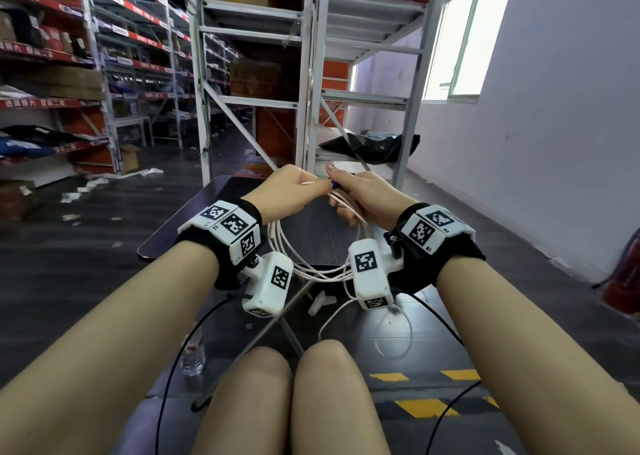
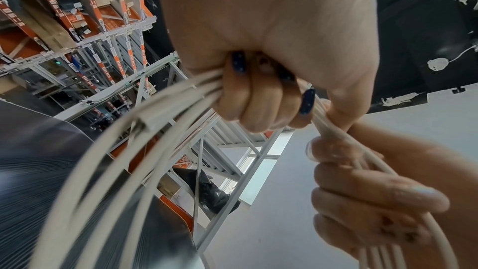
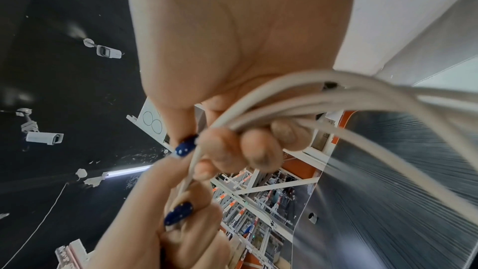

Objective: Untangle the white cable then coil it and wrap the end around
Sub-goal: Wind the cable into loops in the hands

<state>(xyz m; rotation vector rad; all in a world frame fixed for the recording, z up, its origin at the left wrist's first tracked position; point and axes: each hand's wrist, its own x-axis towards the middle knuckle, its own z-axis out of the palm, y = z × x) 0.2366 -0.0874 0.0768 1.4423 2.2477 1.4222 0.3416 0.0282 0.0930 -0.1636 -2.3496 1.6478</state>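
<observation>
The white cable [image 1: 313,272] is gathered into a coil of several loops that hangs between my two hands above a small dark table [image 1: 204,209]. My left hand [image 1: 294,186] grips the top of the coil, and in the left wrist view its fingers [image 2: 258,101] curl round the bundle of strands [image 2: 145,142]. My right hand [image 1: 360,193] holds the same bundle just beside it, fingers [image 3: 245,148] curled round the cable [image 3: 336,99]. The two hands touch at the thumbs. A loose tail [image 1: 398,330] dangles below my right wrist. A connector [image 2: 155,120] shows among the strands.
Grey metal shelving [image 1: 249,101] stands right behind the table, with a black bag [image 1: 374,146] on a low shelf. A water bottle [image 1: 193,354] stands on the floor at the left. My knees [image 1: 294,402] sit below the table's front edge. A white wall [image 1: 536,143] runs along the right.
</observation>
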